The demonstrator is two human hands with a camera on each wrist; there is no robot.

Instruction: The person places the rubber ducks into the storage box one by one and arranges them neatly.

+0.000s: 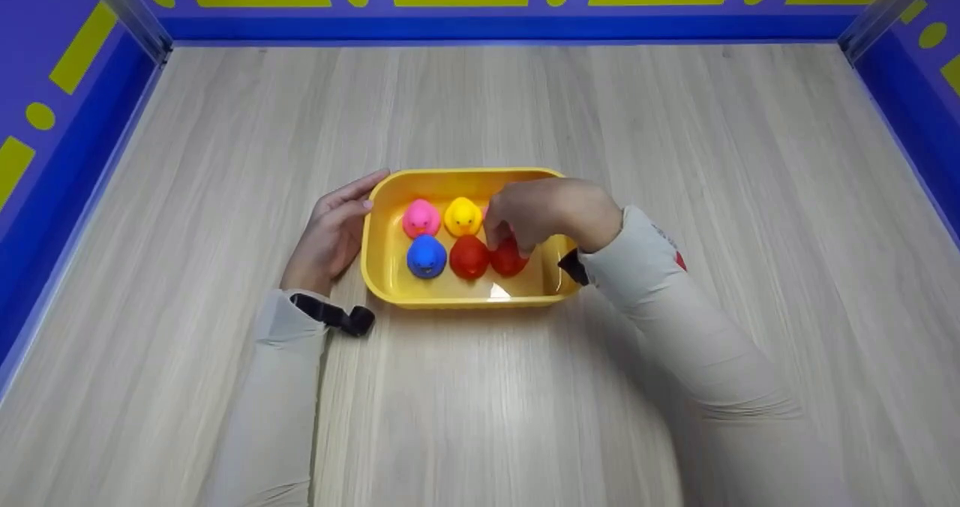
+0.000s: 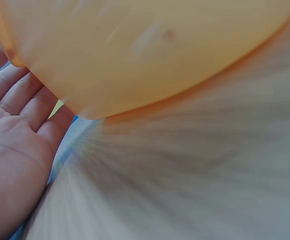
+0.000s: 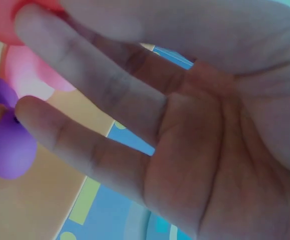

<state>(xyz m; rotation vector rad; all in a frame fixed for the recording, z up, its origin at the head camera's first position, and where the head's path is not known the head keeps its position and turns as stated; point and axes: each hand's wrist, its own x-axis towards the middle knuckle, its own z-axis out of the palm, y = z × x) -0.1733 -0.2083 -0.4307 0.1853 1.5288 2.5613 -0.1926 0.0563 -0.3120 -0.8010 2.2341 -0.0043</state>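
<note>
A yellow plastic basin [image 1: 469, 302] stands on the table with rubber ducks inside. My left hand [image 1: 331, 227] is at its left end, thumb near the rim and fingers touching the outer wall [image 2: 134, 60]; those fingers look nearly straight in the left wrist view. Inside, my right hand [image 1: 546, 211] pinches a red duck [image 1: 508, 259] at the right of the front row. Beside it sit another red duck [image 1: 469, 257] and a blue duck [image 1: 427, 256]. Behind are a pink duck [image 1: 421, 218], a yellow duck [image 1: 463, 217] and a pink one mostly covered by my hand.
A purple duck [image 3: 9, 135] shows near my right fingertips in the right wrist view; the hand covers it in the head view. The wooden table [image 1: 480, 402] is bordered by purple and blue walls [image 1: 495, 27] with yellow marks at the back and sides.
</note>
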